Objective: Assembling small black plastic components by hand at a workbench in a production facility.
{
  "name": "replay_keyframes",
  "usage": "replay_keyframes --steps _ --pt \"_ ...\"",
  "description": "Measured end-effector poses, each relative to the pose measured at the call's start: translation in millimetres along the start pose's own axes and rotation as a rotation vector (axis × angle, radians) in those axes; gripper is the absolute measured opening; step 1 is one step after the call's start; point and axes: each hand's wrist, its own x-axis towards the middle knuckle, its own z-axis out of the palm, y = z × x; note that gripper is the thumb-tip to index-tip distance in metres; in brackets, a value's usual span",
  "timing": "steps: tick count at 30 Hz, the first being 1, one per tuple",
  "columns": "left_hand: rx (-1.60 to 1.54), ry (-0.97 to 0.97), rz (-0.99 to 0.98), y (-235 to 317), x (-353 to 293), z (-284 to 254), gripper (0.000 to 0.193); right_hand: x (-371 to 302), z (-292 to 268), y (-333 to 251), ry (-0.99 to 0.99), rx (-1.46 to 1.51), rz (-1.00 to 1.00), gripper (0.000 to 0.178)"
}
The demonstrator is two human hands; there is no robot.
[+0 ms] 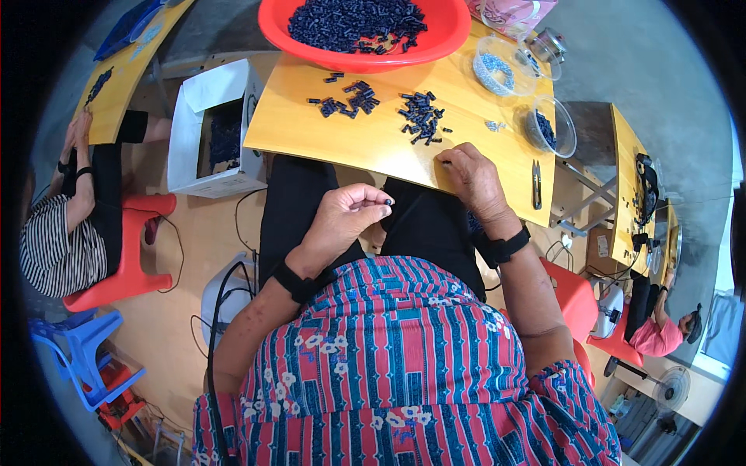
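Observation:
My left hand point(348, 219) is closed in a pinch in front of the table edge, above my lap. Between its thumb and forefinger sits a small dark plastic piece point(388, 202), mostly covered by the fingers. Over the table's near edge, my right hand point(474, 180) has its fingers drawn together, with a dark bit showing at the tips. Just beyond it lies a loose pile of short dark blue tubular pieces point(422, 116). A second group of similar pieces point(359, 97) is spread to its left.
A red basin point(365, 58) full of dark pieces stands at the back of the table point(303, 140). At right are a clear tub of small pale-blue parts point(495, 74), a tub of dark pieces point(544, 130) and snips point(536, 185). An open white box point(217, 182) is on the left.

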Motion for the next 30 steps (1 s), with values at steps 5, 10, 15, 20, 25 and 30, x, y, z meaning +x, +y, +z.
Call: replay_keyframes --steps 5,10,15,20,25,30 --pt "0.032 0.041 0.019 3 -3 1 0.015 -3 9 -15 0.048 0.475 0.155 0.017" --pt "-0.004 0.032 0.022 5 -2 1 0.015 -3 8 -57 -0.119 0.984 0.296 0.018" --pt "-0.035 0.023 0.004 2 -2 -1 0.015 -4 18 -64 -0.182 1.149 0.336 0.019" --pt "-0.059 0.018 0.023 -1 -1 -5 0.016 -3 21 -63 -0.190 1.177 0.332 0.018" --pt "-0.096 0.021 0.049 -2 1 -2 0.013 -3 21 -63 -0.180 1.186 0.343 0.018" --pt "-0.081 0.023 0.039 -2 1 -1 0.012 -3 23 -62 -0.187 1.184 0.333 0.018"
